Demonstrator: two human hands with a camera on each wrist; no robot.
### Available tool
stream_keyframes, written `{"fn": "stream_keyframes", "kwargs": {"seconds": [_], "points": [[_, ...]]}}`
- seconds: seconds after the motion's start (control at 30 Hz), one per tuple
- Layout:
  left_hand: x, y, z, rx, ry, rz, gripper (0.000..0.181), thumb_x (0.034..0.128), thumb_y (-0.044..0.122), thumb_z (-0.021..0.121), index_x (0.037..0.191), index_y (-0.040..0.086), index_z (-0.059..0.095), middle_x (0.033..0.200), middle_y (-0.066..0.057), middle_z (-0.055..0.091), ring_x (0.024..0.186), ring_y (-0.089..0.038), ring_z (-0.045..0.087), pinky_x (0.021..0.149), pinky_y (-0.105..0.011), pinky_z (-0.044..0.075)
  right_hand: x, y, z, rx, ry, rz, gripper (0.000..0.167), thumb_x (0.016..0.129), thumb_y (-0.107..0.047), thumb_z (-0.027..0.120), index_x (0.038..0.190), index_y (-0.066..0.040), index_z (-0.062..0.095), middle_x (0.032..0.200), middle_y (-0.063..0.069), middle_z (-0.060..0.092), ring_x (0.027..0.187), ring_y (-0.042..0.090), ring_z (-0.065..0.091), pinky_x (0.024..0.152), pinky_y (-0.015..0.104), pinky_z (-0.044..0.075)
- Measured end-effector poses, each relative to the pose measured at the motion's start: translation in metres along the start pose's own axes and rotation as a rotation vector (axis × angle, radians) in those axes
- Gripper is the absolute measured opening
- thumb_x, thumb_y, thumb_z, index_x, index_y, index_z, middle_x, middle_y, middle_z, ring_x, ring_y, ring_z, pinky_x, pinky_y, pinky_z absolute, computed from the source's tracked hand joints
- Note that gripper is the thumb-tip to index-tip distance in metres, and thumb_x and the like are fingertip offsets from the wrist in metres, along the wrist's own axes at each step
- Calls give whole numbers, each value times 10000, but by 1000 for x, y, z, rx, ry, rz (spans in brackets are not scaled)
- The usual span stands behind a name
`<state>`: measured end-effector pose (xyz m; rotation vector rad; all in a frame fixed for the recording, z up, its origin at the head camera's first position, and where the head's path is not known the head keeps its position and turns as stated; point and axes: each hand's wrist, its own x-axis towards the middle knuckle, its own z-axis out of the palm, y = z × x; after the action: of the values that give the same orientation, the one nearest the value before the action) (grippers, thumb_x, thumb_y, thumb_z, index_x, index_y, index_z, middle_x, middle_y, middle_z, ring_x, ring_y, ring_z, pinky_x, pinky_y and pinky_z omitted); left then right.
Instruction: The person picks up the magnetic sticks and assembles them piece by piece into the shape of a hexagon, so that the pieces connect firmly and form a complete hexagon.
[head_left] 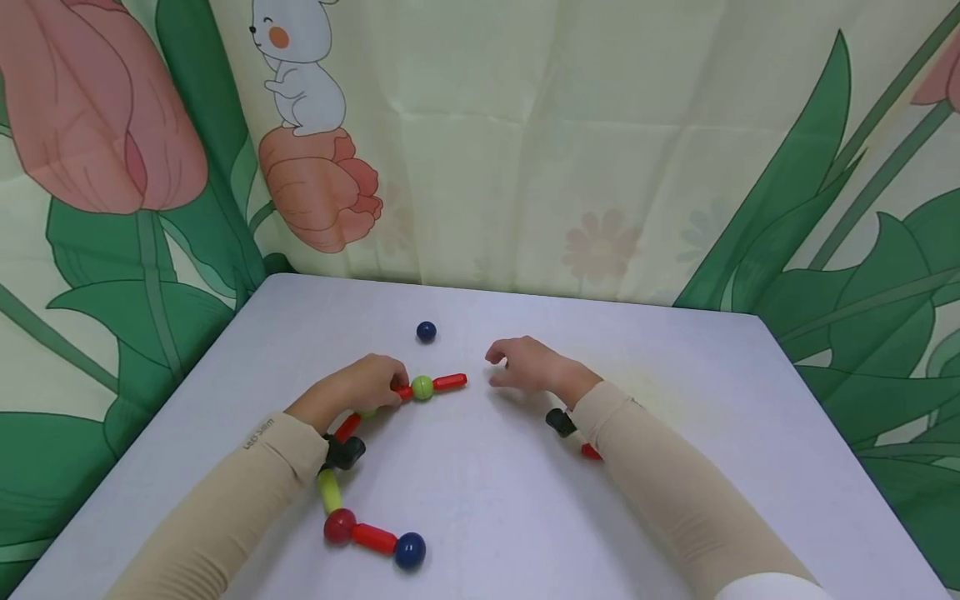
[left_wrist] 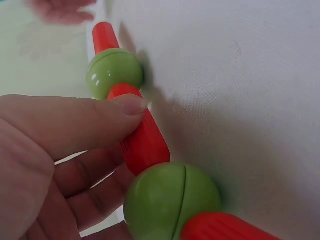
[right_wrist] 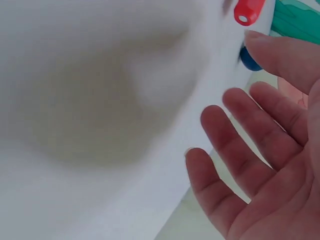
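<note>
A chain of balls and rods lies on the table. My left hand (head_left: 369, 382) pinches a red rod (left_wrist: 145, 142) between thumb and fingers; green balls (left_wrist: 115, 72) join it at both ends. Past the upper ball, another red rod (head_left: 450, 382) points to the right. My right hand (head_left: 528, 364) is held just right of that rod's end, holding nothing, its fingers spread and slightly bent in the right wrist view. Beyond the chain sits a loose dark blue ball (head_left: 426, 332).
Nearer me the chain has a black piece (head_left: 345, 452), a yellow-green rod (head_left: 329, 492), a red ball (head_left: 340, 527), a red rod (head_left: 373, 538) and a blue ball (head_left: 409, 551). Another black piece (head_left: 560, 422) and a red piece (head_left: 591, 451) lie by my right forearm, partly hidden.
</note>
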<state>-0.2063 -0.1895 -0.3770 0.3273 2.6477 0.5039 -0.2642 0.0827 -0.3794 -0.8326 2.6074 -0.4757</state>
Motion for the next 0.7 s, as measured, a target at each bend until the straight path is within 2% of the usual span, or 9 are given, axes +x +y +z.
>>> {"fn": "stream_keyframes", "kwargs": {"seconds": [0.2, 0.4, 0.6, 0.7], "points": [[1, -1, 0, -12, -5, 12, 192, 914, 88, 727, 1101, 64, 691, 942, -32, 629, 872, -213, 551, 789, -338, 516, 33, -14, -4, -54, 10, -8, 453, 972, -231, 673, 1398, -110, 576, 1359, 69, 596, 1147, 226, 606, 1037, 372, 436], [1, -2, -1, -32, -33, -11, 182, 913, 93, 731, 1092, 81, 699, 939, -31, 626, 873, -213, 556, 783, -333, 517, 64, -34, -2, -36, 52, -42, 492, 957, -203, 686, 1422, -109, 555, 1387, 84, 579, 1170, 238, 597, 1020, 374, 450], [1, -4, 0, -38, -40, -16, 174, 909, 103, 739, 1081, 99, 710, 938, -21, 629, 878, -210, 559, 790, -334, 520, 83, -46, -2, -80, 36, -37, 524, 965, -205, 672, 1461, -139, 519, 1461, 66, 521, 1344, 257, 464, 1115, 394, 352], [0, -4, 0, -48, -37, -13, 165, 906, 98, 740, 1069, 102, 713, 932, -17, 631, 873, -209, 560, 786, -332, 522, 89, -50, -3, -102, 19, -25, 533, 967, -196, 666, 1474, -159, 506, 1477, 56, 507, 1382, 257, 422, 1133, 405, 323]]}}
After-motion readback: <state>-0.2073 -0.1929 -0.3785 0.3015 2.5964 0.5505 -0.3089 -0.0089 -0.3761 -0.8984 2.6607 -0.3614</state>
